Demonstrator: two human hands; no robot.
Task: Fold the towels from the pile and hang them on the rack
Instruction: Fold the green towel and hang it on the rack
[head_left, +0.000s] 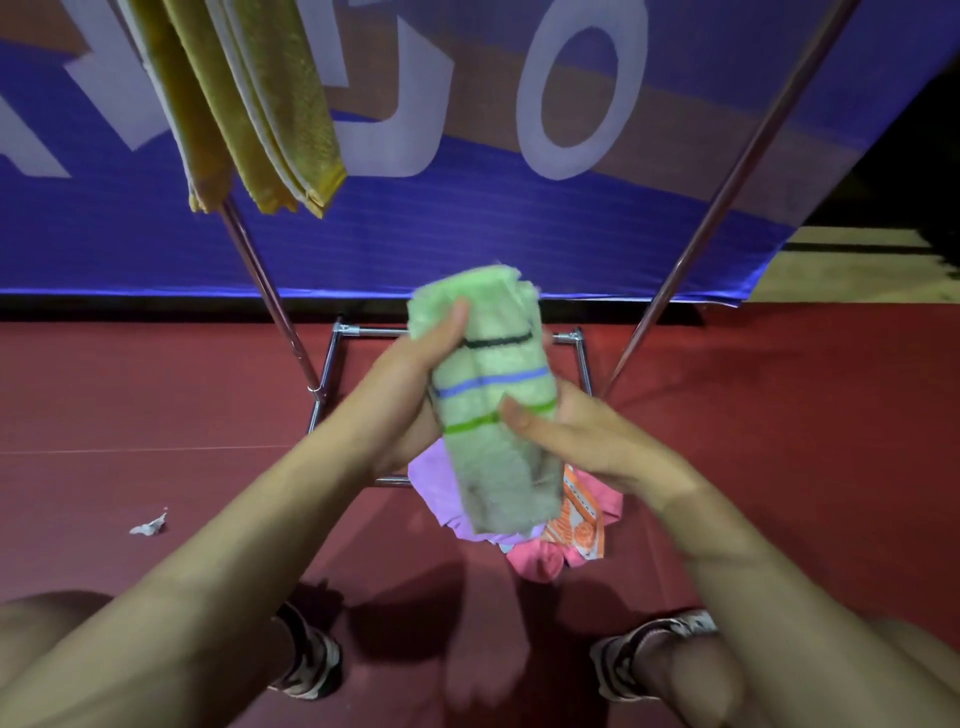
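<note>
Folded towel in grip, ready for the rack

My left hand (415, 384) and right hand (576, 441) both grip the green towel (493, 405) above the pile (566, 535); keep layers pinched square, then drape it evenly over the rack (748, 171).

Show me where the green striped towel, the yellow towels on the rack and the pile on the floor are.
green striped towel (491, 384): head view, blue stripe.
yellow towels (260, 104): head view, hanging middle fold.
pile (436, 493): head view, purple cloth.
</note>
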